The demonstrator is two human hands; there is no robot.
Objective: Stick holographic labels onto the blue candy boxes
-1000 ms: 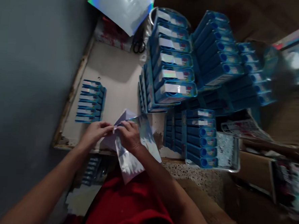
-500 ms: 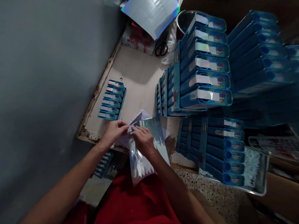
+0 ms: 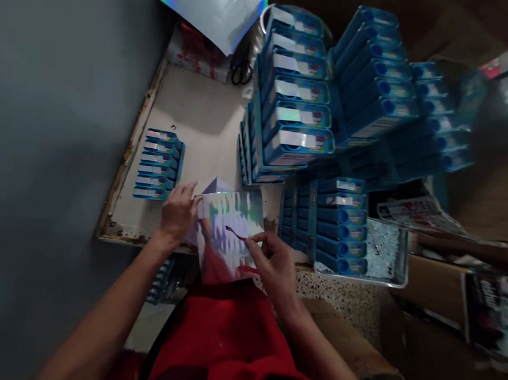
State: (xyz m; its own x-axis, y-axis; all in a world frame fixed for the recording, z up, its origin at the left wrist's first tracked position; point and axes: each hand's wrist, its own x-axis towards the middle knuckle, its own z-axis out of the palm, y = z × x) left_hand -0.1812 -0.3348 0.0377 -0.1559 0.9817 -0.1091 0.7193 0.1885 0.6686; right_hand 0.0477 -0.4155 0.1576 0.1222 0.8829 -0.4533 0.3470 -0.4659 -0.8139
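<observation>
A shiny silver sheet (image 3: 230,223) lies over pale folded paper (image 3: 217,185) at the table's front edge. My left hand (image 3: 178,211) pinches the sheet's upper left corner, fingers closed. Over the sheet's right part, my right hand (image 3: 273,263) is closed, with a thin dark strip (image 3: 235,233) between thumb and fingers, its free end pointing left. To the left of my left hand sits a small row of blue boxes (image 3: 158,164) with whitish strips on their ends.
Tall stacks of blue boxes (image 3: 299,115) stand on the right. Scissors (image 3: 242,73) and another silver sheet (image 3: 217,10) are at the back. A metal tray (image 3: 398,256) of small pale pieces is at the right, near cardboard boxes (image 3: 435,287). A grey wall borders the left.
My right hand has moved right and down, away from the corner, now with the dark strip in it. My left hand stays at the corner. The whole view has shifted toward the right.
</observation>
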